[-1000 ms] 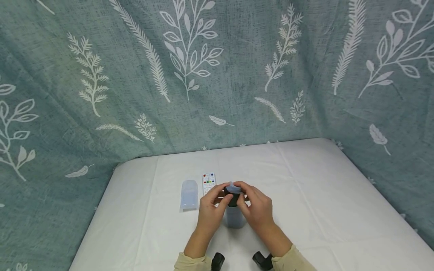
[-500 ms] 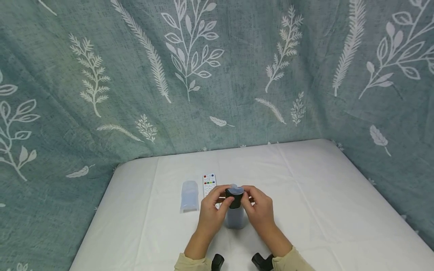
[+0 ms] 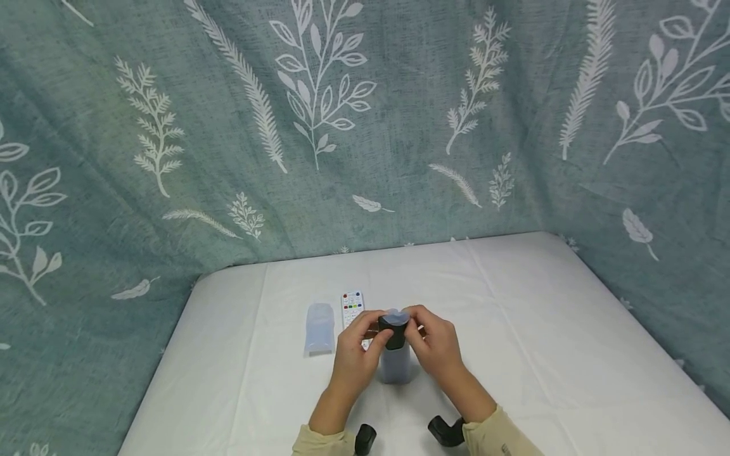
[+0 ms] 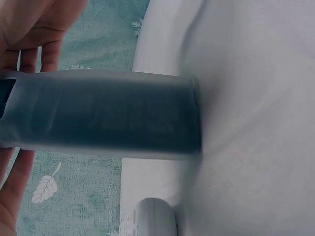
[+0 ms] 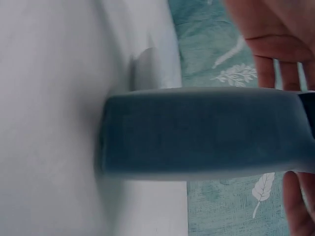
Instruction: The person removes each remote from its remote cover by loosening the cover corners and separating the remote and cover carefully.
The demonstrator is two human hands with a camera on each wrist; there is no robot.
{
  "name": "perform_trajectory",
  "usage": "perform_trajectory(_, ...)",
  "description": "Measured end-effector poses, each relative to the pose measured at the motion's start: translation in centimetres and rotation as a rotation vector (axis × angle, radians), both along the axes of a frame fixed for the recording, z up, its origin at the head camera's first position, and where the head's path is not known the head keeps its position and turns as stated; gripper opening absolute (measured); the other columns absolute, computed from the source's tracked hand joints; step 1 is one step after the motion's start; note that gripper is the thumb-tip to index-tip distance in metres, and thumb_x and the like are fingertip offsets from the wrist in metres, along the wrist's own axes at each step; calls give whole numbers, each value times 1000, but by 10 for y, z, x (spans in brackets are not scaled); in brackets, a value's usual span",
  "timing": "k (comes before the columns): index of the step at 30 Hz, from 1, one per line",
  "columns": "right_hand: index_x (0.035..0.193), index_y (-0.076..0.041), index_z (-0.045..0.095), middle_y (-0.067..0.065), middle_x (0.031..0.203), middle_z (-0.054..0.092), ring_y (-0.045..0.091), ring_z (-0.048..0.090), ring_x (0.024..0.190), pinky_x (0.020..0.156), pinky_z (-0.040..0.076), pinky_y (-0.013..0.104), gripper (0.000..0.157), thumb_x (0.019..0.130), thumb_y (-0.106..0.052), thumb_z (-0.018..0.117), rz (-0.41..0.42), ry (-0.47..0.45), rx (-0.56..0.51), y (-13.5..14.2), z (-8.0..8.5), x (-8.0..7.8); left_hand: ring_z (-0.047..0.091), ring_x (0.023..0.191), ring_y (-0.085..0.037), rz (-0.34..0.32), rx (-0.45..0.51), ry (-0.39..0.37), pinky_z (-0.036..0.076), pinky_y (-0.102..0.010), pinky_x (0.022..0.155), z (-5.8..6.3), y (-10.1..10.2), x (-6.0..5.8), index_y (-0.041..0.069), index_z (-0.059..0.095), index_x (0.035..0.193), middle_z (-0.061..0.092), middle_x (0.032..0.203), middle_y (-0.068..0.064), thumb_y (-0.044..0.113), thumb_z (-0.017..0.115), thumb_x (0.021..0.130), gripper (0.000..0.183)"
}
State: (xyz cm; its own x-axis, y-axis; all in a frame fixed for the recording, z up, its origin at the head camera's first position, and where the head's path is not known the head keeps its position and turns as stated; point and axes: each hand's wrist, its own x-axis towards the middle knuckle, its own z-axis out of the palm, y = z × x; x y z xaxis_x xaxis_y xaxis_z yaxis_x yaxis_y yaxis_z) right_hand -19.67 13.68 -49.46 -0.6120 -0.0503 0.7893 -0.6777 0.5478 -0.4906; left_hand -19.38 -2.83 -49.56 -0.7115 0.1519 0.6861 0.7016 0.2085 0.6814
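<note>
A tall black object in a translucent blue-grey sleeve [image 3: 395, 367] is held upright between two hands. Its frosted lower part looks smooth and boxy, dark within; above, a bare-looking black band is topped by a paler blue, notched lip. What the black object is cannot be told.

Well left of the sleeved object, a flat, translucent pale-blue cover [image 3: 320, 329] lies on the white cloth-covered table [image 3: 513, 367]. Nearer its left side and slightly behind it, a slim white remote control with coloured buttons [image 3: 352, 305] lies partly hidden. In front of it, a black rounded fitting [image 3: 365, 439] sits by each beige cuff [image 3: 322, 441]. Behind it hangs a grey-green fabric curtain with white leaf prints [image 3: 399, 183].

On the sleeved object's left, the left hand [image 3: 358, 354] grips the upper part, thumb in front and fingers behind. On its right, the right hand [image 3: 436, 342] pinches near the top edge. Its lower end reaches down below both hands; whether it touches the cloth is unclear.
</note>
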Motion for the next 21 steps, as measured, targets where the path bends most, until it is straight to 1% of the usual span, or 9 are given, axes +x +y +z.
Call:
perform_trajectory(3,107,-8,65,0,73,68,2,59,59,52,50,14,32,80,6,58,-34,48,60,0,-1,2,71,85,-22,9,-10,-8,61,-30,71,0,-1,1,6,68,113,72,104,-9,6,72,88,26)
perform_trajectory(5,109,-8,65,2,73,69,5,61,59,51,51,15,35,78,6,58,-34,66,63,0,-1,3,71,85,-21,11,-19,-11,61,-29,72,-1,-2,2,7,68,113,72,104,-7,6,72,89,25)
perform_trajectory(9,103,-8,67,4,78,73,9,64,60,51,51,15,30,79,6,57,-22,72,35,-1,1,3,71,85,-19,9,-19,-8,61,-28,73,-2,-3,1,9,68,114,72,104,-6,8,71,90,23)
perform_trajectory(16,96,-8,68,2,69,68,9,62,57,49,49,13,23,80,4,56,-16,112,22,1,2,0,71,86,-20,-12,-18,8,61,-28,73,-2,-3,2,8,68,115,72,104,-7,8,71,90,25)
perform_trajectory(19,94,-8,69,2,68,67,6,58,54,48,47,12,24,82,7,55,23,107,19,2,4,-1,71,86,-20,-19,-17,13,61,-28,74,-1,-3,2,8,68,114,72,103,-7,6,71,89,25)
perform_trajectory(21,93,-9,70,1,68,68,3,56,51,47,46,11,25,83,8,55,53,86,16,3,6,-1,71,85,-19,-19,-23,28,60,-27,74,-1,-3,2,7,68,114,72,103,-7,5,71,89,26)
